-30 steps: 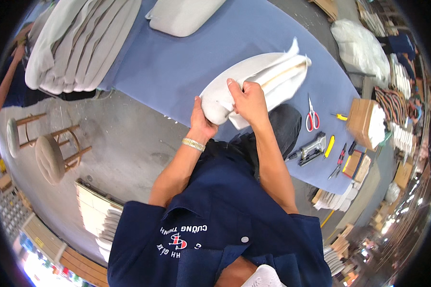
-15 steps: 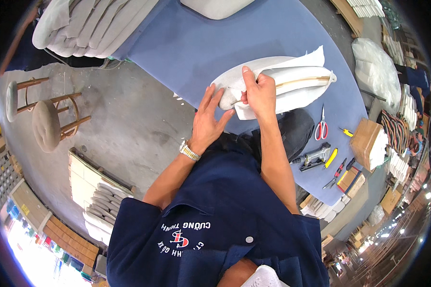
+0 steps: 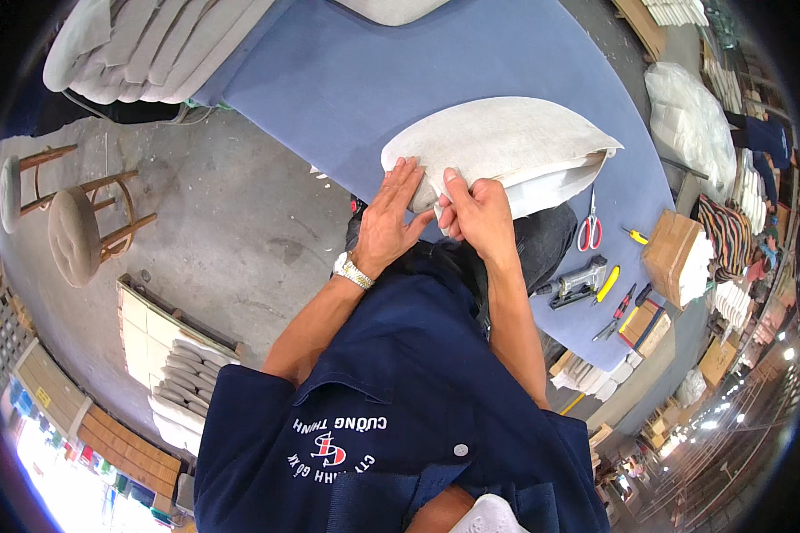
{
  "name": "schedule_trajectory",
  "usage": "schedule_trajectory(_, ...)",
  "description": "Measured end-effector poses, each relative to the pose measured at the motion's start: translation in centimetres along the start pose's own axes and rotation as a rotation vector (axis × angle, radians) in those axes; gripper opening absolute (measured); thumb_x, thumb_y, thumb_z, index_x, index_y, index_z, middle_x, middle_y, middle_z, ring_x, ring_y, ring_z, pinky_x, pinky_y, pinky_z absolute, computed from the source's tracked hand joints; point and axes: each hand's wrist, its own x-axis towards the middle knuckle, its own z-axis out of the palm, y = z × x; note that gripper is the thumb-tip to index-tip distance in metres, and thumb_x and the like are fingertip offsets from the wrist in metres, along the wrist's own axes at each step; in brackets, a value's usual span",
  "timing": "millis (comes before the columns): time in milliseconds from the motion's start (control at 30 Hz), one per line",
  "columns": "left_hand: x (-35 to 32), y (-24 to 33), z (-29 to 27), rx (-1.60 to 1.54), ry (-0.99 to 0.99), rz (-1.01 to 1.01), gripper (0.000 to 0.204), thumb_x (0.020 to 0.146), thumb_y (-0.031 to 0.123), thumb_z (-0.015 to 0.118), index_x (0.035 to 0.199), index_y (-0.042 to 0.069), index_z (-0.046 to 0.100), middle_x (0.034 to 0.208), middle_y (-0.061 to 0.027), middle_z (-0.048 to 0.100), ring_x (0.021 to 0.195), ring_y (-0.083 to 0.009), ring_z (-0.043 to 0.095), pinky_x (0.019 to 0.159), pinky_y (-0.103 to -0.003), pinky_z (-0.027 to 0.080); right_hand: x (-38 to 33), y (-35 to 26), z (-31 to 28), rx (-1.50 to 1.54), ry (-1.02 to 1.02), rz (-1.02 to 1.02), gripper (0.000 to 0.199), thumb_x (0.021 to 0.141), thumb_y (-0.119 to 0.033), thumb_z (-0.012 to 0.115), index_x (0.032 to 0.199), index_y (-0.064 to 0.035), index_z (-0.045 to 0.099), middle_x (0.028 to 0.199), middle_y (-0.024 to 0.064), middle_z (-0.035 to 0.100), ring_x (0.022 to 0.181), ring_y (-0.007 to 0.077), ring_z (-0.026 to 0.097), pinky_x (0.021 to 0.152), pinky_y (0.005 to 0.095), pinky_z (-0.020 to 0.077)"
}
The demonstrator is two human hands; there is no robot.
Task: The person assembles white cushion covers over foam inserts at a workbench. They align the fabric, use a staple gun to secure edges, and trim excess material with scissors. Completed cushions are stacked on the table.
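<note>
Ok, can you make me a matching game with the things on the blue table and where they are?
Things:
1. cushion
2. scissors
3. cardboard box
4. stool

Places:
A. on the concrete floor, left of the table
B. at the table's right edge
C. under both hands, left and right
D. just right of the cushion, red handles toward the person

Pairs: 1-C, 2-D, 3-B, 4-A

Off-white fabric cushion cover (image 3: 507,147), lying flat, blue table edge
</note>
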Motion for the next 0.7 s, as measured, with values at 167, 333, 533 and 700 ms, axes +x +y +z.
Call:
schedule_trajectory(167, 0.9, 0.3, 0.0, 0.002, 0.033, -0.023, 0.070, 0.079, 0.011, 0.084, 0.142, -0.001, 0.055, 0.150, -0.0208, 0.053, 0.143, -0.0372, 0.048, 0.118, -0.048, 0.041, -0.9, 0.5, 0.1, 0.007, 0.029, -0.042, 0.053, 0.104, -0.040, 0.060, 0.070, 0.0007, 0.064, 0.051, 0.0071, 0.060, 0.043, 0.0113, 0.053, 0.043, 0.0279, 0.0411)
schedule_trajectory(333, 1.3, 0.9, -0.3, 0.028, 0.059, -0.013, 0.068, 0.081, 0.015, 0.084, 0.141, 0.001, 0.057, 0.147, -0.0201, 0.057, 0.139, -0.0366, 0.053, 0.114, -0.047, 0.045, -0.7, 0.8, 0.3, 0.011, 0.073, -0.092, 0.054, 0.105, -0.041, 0.060, 0.069, -0.0010, 0.064, 0.051, 0.0055, 0.058, 0.045, 0.0101, 0.052, 0.046, 0.0286, 0.0405)
schedule_trajectory(533, 2.7, 2.2, -0.4, 0.039, 0.130, -0.020, 0.062, 0.084, 0.018, 0.082, 0.139, 0.001, 0.059, 0.139, -0.0183, 0.064, 0.128, -0.0342, 0.062, 0.104, -0.042, 0.054, -0.1, 0.0, -0.2, 0.020, 0.091, -0.201, 0.050, 0.106, -0.040, 0.060, 0.070, -0.0051, 0.061, 0.053, -0.0007, 0.052, 0.047, 0.0053, 0.044, 0.044, 0.0242, 0.0322)
schedule_trajectory(700, 3.1, 2.4, -0.5, -0.036, 0.142, -0.129, 0.053, 0.085, 0.012, 0.081, 0.134, 0.003, 0.062, 0.138, -0.0158, 0.066, 0.122, -0.0304, 0.067, 0.096, -0.037, 0.058, 0.1, -0.8, -0.1, -0.139, 0.112, -0.253, 0.051, 0.106, -0.041, 0.057, 0.072, -0.0033, 0.063, 0.054, 0.0043, 0.058, 0.051, 0.0124, 0.056, 0.051, 0.0314, 0.0422)
